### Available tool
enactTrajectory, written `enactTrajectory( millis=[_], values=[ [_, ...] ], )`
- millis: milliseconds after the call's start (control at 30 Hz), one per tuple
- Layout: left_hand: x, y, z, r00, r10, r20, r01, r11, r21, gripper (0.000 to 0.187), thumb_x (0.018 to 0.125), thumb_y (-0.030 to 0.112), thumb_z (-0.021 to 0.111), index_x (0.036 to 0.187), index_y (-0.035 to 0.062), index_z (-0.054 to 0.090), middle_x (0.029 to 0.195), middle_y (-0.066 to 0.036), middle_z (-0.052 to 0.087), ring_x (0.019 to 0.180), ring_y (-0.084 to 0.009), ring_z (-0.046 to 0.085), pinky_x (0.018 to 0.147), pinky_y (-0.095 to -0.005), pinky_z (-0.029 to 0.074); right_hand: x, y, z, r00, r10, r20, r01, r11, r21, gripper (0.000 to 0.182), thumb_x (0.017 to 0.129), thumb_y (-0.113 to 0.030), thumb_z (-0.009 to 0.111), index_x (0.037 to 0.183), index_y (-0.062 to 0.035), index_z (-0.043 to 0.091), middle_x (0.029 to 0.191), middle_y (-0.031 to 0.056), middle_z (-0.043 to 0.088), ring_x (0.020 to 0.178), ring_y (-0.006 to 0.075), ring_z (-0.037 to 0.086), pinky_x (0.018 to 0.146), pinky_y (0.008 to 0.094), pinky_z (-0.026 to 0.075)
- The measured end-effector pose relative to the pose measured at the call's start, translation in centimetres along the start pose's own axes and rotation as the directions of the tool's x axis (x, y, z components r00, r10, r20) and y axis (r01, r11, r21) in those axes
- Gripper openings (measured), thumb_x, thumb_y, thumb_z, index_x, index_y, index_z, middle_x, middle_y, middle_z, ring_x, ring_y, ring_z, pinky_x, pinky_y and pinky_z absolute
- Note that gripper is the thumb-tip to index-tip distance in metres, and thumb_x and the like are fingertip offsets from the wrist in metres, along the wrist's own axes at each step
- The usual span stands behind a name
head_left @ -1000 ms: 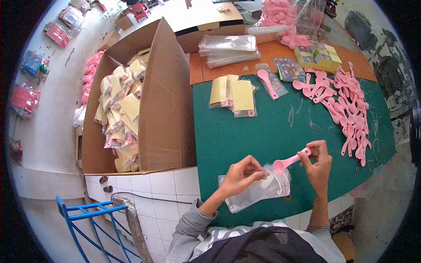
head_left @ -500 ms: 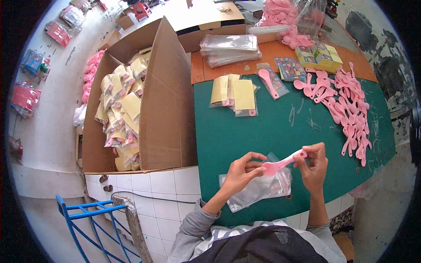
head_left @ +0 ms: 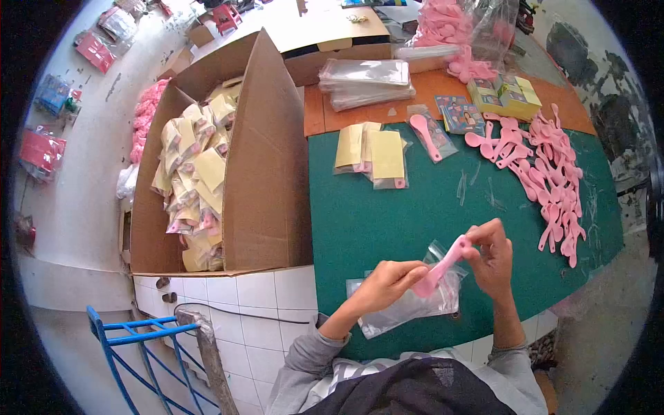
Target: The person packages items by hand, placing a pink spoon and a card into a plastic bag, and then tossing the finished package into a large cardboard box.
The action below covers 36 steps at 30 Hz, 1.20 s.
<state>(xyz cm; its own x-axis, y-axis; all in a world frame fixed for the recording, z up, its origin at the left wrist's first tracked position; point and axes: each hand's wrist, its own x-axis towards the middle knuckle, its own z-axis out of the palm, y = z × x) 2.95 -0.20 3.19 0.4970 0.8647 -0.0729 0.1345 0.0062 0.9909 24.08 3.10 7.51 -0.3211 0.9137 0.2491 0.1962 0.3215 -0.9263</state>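
A pink spoon is held slanted over the table, its bowl low and its handle up to the right. My right hand pinches the end of the handle. The fingers of my left hand are closed at the bowl, partly hiding it. Below both hands lie clear plastic bags, and the upper edge of a bag shows behind the spoon. Farther back sit packed bags with pale yellow cards and one spoon beside a printed card in a clear bag.
Loose pink spoons are heaped at the right. Card stacks and a pile of clear bags stand at the back. Left of the green tabletop, a tall cardboard box holds many packed bags. A blue metal frame is at lower left.
The spoon has turned steeper, its bowl lowered toward the bags. My left hand has shifted down and right with its fingers more closed, and my right hand keeps the handle end.
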Motion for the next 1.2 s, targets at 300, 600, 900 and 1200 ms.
enactTrajectory(
  millis=[300, 600, 900, 1200],
  values=[
    [-0.2, 2.1, -0.7, 0.977, 0.046, -0.208, -0.131, 0.901, -0.414, 0.030, 0.099, 0.017, 0.040, 0.100, -0.0048, 0.060, 0.087, -0.011, 0.067, 0.077, -0.0142, 0.065, 0.066, -0.0246, 0.053, 13.2, 6.7, -4.6, 0.999, -0.046, -0.025, 0.028, 0.872, -0.488, 0.048, 0.090, -0.044, 0.047, 0.085, 0.0003, 0.064, 0.090, 0.0154, 0.061, 0.086, 0.0256, 0.057, 0.077, 0.0364, 0.045],
    [-1.8, 2.5, -1.7, 0.961, 0.109, -0.253, -0.192, 0.924, -0.332, 0.028, 0.097, 0.015, 0.043, 0.098, -0.0052, 0.062, 0.084, -0.011, 0.068, 0.078, -0.0134, 0.065, 0.066, -0.0261, 0.055, 21.1, 16.4, -8.7, 0.911, -0.104, -0.399, -0.374, 0.197, -0.906, 0.046, 0.082, -0.041, 0.059, 0.089, 0.0040, 0.060, 0.108, 0.0229, 0.054, 0.092, 0.0392, 0.055, 0.077, 0.0435, 0.045],
    [-1.1, 1.8, -1.7, 0.951, 0.029, -0.307, -0.165, 0.889, -0.428, 0.023, 0.095, 0.012, 0.047, 0.099, -0.0060, 0.060, 0.086, -0.014, 0.067, 0.080, -0.0160, 0.065, 0.069, -0.0289, 0.056, 13.0, 3.4, -5.0, 0.979, 0.032, -0.200, -0.098, 0.940, -0.328, 0.017, 0.087, -0.008, 0.053, 0.099, 0.0028, 0.053, 0.074, 0.0107, 0.058, 0.062, 0.0189, 0.059, 0.053, 0.0303, 0.047],
    [-0.1, 2.1, -2.0, 0.912, -0.042, -0.408, -0.101, 0.941, -0.323, 0.018, 0.092, 0.011, 0.054, 0.094, -0.0044, 0.063, 0.083, -0.008, 0.067, 0.079, -0.0110, 0.064, 0.068, -0.0240, 0.053, 5.5, -6.5, -1.8, 0.975, 0.151, 0.166, -0.131, 0.984, -0.122, 0.016, 0.085, 0.001, 0.052, 0.100, 0.0016, 0.057, 0.080, 0.0075, 0.060, 0.058, 0.0107, 0.058, 0.049, 0.0232, 0.048]
  ],
)
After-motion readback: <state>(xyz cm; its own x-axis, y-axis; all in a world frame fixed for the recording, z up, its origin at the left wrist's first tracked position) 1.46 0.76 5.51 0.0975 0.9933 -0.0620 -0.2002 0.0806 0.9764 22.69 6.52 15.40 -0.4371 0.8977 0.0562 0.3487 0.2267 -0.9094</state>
